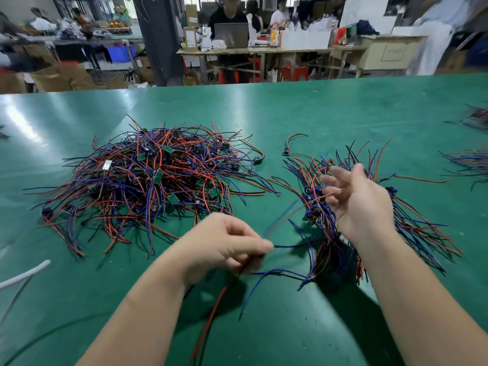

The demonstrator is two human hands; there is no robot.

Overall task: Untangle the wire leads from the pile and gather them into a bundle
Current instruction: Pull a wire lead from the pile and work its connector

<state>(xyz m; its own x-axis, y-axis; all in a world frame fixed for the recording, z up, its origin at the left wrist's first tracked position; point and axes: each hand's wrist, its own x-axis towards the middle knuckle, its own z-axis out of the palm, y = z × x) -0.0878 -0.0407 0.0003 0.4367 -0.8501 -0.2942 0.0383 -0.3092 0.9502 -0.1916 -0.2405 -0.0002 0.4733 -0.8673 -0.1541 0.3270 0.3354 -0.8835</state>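
A tangled pile of red, blue and black wire leads with small green boards (155, 178) lies on the green table (317, 114), left of centre. A looser bundle of gathered leads (412, 228) spreads out on the right. My left hand (224, 244) hovers in front of the pile and pinches a few leads (216, 307), red and blue ends hanging towards me. My right hand (361, 202) is raised over the bundle, fingers loosely curled, a blurred red lead (303, 207) pinched between its fingertips.
More wire bundles (472, 162) lie at the table's right edge. A white cable (23, 276) crosses the left front corner. Beyond the table's far edge stand benches with boxes, a laptop and several people.
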